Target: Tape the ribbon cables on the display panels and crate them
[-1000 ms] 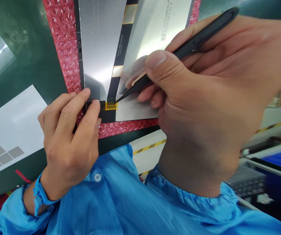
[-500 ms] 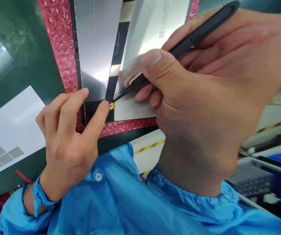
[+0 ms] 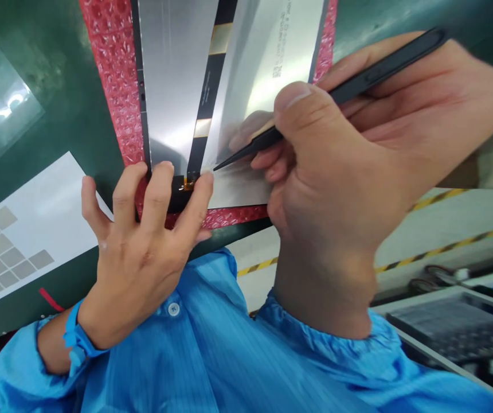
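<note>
Pinching black tweezers [image 3: 384, 70] in right hand [image 3: 345, 155]; left hand [image 3: 143, 246] splayed, grasping nothing, index near tweezer tip at lower end of flex cable [image 3: 205, 94]. Display panel [image 3: 171, 86] lies on pink bubble wrap [image 3: 113, 74].

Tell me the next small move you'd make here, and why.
I would probably press the orange tab with the index finger of the left hand: it lies right by that tab at the end of the black strip, while the right hand holds the tweezers, tip close to that finger.
</note>
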`<state>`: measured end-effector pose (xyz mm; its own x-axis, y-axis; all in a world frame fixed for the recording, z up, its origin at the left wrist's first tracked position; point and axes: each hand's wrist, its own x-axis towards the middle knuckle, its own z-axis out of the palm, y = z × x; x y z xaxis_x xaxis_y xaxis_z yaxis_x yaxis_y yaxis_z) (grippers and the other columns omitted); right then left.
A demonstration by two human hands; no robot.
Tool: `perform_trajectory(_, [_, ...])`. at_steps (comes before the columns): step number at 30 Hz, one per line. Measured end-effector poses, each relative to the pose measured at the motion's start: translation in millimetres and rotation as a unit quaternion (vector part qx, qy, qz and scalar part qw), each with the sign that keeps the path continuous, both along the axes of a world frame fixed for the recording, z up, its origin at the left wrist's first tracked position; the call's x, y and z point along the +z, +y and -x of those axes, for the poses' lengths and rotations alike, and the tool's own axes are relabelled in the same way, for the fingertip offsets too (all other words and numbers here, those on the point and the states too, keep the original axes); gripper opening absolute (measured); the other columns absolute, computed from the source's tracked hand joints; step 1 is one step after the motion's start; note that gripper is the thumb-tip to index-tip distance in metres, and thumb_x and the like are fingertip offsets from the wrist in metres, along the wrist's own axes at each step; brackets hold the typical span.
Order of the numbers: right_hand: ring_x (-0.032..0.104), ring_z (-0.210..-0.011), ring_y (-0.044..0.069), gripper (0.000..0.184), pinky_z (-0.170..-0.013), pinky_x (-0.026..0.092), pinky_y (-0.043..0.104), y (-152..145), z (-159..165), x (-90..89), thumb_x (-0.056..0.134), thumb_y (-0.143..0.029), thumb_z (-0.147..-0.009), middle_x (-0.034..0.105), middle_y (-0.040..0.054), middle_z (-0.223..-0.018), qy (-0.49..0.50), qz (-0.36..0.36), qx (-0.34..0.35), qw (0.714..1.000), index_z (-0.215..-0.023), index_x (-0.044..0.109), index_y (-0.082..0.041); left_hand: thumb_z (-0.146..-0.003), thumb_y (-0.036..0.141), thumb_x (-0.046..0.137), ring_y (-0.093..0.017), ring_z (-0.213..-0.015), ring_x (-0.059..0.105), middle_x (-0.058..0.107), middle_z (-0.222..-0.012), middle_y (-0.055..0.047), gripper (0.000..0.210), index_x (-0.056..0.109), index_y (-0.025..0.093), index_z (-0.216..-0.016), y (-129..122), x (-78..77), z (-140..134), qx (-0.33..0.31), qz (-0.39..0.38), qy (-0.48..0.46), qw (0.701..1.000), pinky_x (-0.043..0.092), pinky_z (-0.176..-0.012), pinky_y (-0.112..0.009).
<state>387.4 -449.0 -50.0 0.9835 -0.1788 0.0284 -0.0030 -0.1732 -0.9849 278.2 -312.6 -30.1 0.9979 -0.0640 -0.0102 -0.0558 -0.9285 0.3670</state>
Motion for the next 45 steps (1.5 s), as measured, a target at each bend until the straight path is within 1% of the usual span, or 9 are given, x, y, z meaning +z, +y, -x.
perform_trajectory(4, [0.061, -0.046, 0.013, 0.024, -0.041, 0.045, 0.027, 2.0, 2.2, -4.9, 0.073, -0.013, -0.090, 0.060, -0.0068, -0.063, -0.016, 0.012, -0.018, 1.000, -0.077, 0.058, -0.026, -0.097, 0.041, 0.079, -0.044, -0.149, 0.050, 0.056, -0.161, -0.013, 0.058, 0.059, 0.039, -0.152, 4.2, 1.1, 6.8, 0.013, -0.010, -0.001, 1.000, 0.007, -0.127, -0.082])
perform_trajectory(12, [0.060, -0.047, 0.015, 0.026, -0.038, 0.042, 0.023, -4.3, -15.5, -21.2, 0.079, -0.022, -0.088, 0.058, -0.0043, -0.062, -0.028, -0.040, -0.025, 0.998, -0.079, 0.056, -0.026, -0.107, 0.048, 0.061, -0.046, -0.148, 0.052, 0.058, -0.158, -0.021, 0.056, 0.059, 0.013, -0.150, -13.3, -12.3, 20.3, -0.008, -0.065, -0.067, 0.996, 0.005, -0.126, -0.083])
perform_trajectory(16, [0.054, -0.038, 0.014, 0.030, -0.032, 0.040, 0.024, -9.3, -33.7, -15.6, 0.090, -0.026, -0.073, 0.055, -0.0056, -0.055, -0.043, -0.105, 0.004, 0.994, -0.069, 0.060, -0.027, -0.110, 0.044, 0.055, -0.040, -0.145, 0.056, 0.062, -0.156, -0.016, 0.047, 0.063, 0.013, -0.144, -22.7, -3.2, 32.5, 0.020, -0.061, -0.069, 0.995, 0.018, -0.128, -0.077])
perform_trajectory(20, [0.058, -0.045, 0.015, 0.028, -0.037, 0.048, 0.025, 16.9, -15.1, 11.0, 0.096, -0.026, -0.059, 0.060, -0.0046, -0.056, -0.043, -0.137, 0.058, 0.988, -0.067, 0.069, -0.025, -0.111, 0.026, 0.053, -0.028, -0.138, 0.064, 0.072, -0.143, -0.014, 0.030, 0.067, 0.016, -0.135, 22.1, 7.0, 66.8, 0.100, -0.008, -0.120, 0.988, 0.038, -0.126, -0.056])
perform_trajectory(23, [0.067, -0.055, 0.015, 0.022, -0.046, 0.056, 0.025, 52.8, 21.8, 23.4, 0.093, -0.027, -0.072, 0.069, -0.0022, -0.065, 0.002, -0.129, 0.199, 0.972, -0.076, 0.072, -0.024, -0.104, 0.027, 0.067, -0.031, -0.143, 0.061, 0.068, -0.147, -0.017, 0.039, 0.064, 0.015, -0.141, 76.3, 5.5, 103.5, 0.172, 0.002, -0.128, 0.977, 0.043, -0.122, -0.051])
perform_trajectory(27, [0.072, -0.065, 0.017, 0.022, -0.056, 0.062, 0.027, 96.8, 61.8, 10.3, 0.086, -0.035, -0.090, 0.071, -0.0020, -0.074, 0.046, -0.108, 0.375, 0.920, -0.086, 0.067, -0.025, -0.104, 0.042, 0.068, -0.033, -0.153, 0.049, 0.058, -0.160, -0.015, 0.057, 0.053, 0.022, -0.155, 118.7, -9.8, 134.6, 0.155, -0.002, -0.061, 0.986, 0.039, -0.124, -0.052])
perform_trajectory(32, [0.070, -0.067, 0.017, 0.025, -0.057, 0.058, 0.030, 111.8, 72.5, -7.9, 0.084, -0.036, -0.094, 0.067, -0.0019, -0.079, 0.013, -0.038, 0.417, 0.908, -0.089, 0.062, -0.026, -0.105, 0.045, 0.064, -0.032, -0.155, 0.047, 0.058, -0.161, -0.014, 0.055, 0.055, 0.020, -0.154, 116.7, -18.6, 137.1, 0.147, 0.004, -0.060, 0.987, 0.034, -0.124, -0.048])
perform_trajectory(39, [0.071, -0.067, 0.019, 0.034, -0.056, 0.058, 0.031, 113.6, 66.2, 2.9, 0.089, -0.046, -0.089, 0.067, -0.0024, -0.077, 0.039, 0.036, 0.455, 0.889, -0.087, 0.062, -0.026, -0.104, 0.046, 0.064, -0.031, -0.155, 0.047, 0.055, -0.163, -0.011, 0.056, 0.054, 0.022, -0.154, 114.6, -19.3, 134.4, 0.146, 0.001, -0.051, 0.988, 0.033, -0.124, -0.048])
perform_trajectory(45, [0.072, -0.067, 0.021, 0.038, -0.057, 0.061, 0.033, 119.4, 63.1, 4.2, 0.093, -0.048, -0.083, 0.065, -0.0026, -0.074, 0.073, 0.045, 0.472, 0.878, -0.087, 0.063, -0.026, -0.105, 0.048, 0.062, -0.032, -0.154, 0.047, 0.057, -0.161, -0.013, 0.057, 0.054, 0.019, -0.153, 114.4, -19.8, 133.6, 0.136, 0.004, -0.058, 0.989, 0.034, -0.122, -0.050])
